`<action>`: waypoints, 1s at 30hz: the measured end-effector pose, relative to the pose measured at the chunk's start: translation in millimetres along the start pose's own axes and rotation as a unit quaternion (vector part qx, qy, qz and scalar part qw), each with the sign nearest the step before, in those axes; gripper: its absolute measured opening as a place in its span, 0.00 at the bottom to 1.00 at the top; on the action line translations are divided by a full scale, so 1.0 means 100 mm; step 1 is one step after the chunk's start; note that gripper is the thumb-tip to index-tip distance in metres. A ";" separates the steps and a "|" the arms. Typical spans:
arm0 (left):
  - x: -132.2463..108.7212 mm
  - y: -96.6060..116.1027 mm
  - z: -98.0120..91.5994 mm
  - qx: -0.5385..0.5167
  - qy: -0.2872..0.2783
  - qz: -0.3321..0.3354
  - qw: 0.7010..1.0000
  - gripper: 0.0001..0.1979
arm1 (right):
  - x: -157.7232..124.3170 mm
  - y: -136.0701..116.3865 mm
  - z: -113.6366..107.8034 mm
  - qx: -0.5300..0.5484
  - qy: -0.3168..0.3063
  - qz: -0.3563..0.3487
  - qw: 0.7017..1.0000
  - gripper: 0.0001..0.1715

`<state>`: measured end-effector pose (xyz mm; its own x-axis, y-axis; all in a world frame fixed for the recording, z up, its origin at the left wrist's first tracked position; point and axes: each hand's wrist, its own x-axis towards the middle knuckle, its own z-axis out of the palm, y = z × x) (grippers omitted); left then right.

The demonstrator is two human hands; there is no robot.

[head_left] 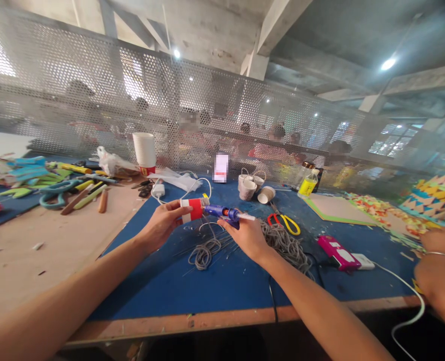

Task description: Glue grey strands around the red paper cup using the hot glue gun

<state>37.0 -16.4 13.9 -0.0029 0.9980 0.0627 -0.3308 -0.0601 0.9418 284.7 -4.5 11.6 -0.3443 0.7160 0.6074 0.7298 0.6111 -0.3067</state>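
Note:
My left hand (164,220) is closed around a red and white paper cup (192,209), which lies on its side in the air above the blue mat. In my right hand (247,233) is a blue glue gun (224,212), a clear glue stick poking out of its back. The gun's tip points left, at the open end of the cup; whether it touches cannot be made out. Below the hands lie a small coil of grey cord (204,253) and a larger tangled heap of the same cord (288,245). Scissors (290,224) with red and yellow handles rest behind the heap.
Small cord-wrapped cups (248,188) stand beyond my hands, near a phone (220,168). Stacked paper cups (144,149) are at back left, tools (83,193) nearer. A yellow-labelled bottle (308,183) and magenta box (338,252) sit right. Another person's arm (442,271) enters at the right edge.

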 end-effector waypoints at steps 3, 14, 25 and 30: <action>0.00 0.00 0.00 0.001 0.000 0.001 1.000 0.12 | 0.00 0.00 -0.01 -0.002 -0.002 0.001 1.000 0.24; -0.04 0.04 0.04 0.002 0.006 -0.009 1.000 0.14 | 0.00 -0.01 -0.01 -0.011 -0.001 0.002 1.000 0.24; -0.02 0.03 0.02 -0.002 0.002 -0.009 1.000 0.14 | -0.01 -0.02 -0.02 -0.023 0.008 -0.003 1.000 0.25; -0.01 0.03 0.02 -0.001 0.007 -0.010 1.000 0.15 | -0.01 -0.02 -0.03 -0.033 0.005 -0.008 0.999 0.25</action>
<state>37.6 -18.0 17.0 -0.0103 0.9992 0.0395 -0.3326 -0.0407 0.9422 285.2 -7.1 13.7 -0.3501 0.7027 0.6194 0.7623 0.5980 -0.2475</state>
